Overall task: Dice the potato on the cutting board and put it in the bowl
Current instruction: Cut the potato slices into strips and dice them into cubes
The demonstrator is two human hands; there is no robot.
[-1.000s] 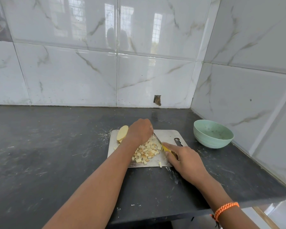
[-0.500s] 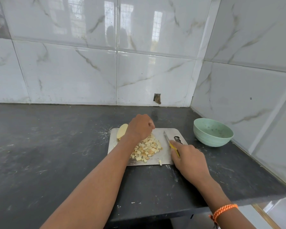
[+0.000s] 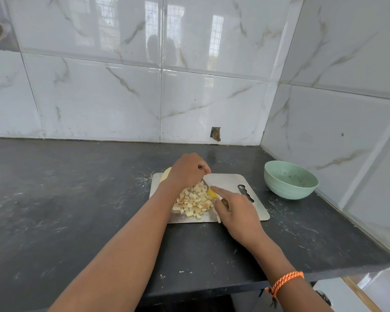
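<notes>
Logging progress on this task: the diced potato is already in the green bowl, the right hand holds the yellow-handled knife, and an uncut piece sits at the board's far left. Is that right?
Not quite. The head view shows the diced potato still heaped on the cutting board; the green bowl holds none. The right hand does hold the yellow-handled knife, and the uncut piece is at the far left.

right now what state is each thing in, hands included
diced potato: cut into cubes, piled on the board
uncut potato piece: whole, at the board's far left corner
cutting board: flat on the counter
bowl: upright, no potato inside
knife: held, blade down at the pile
left hand: curled over the pile's far end
right hand: gripping the knife
</notes>
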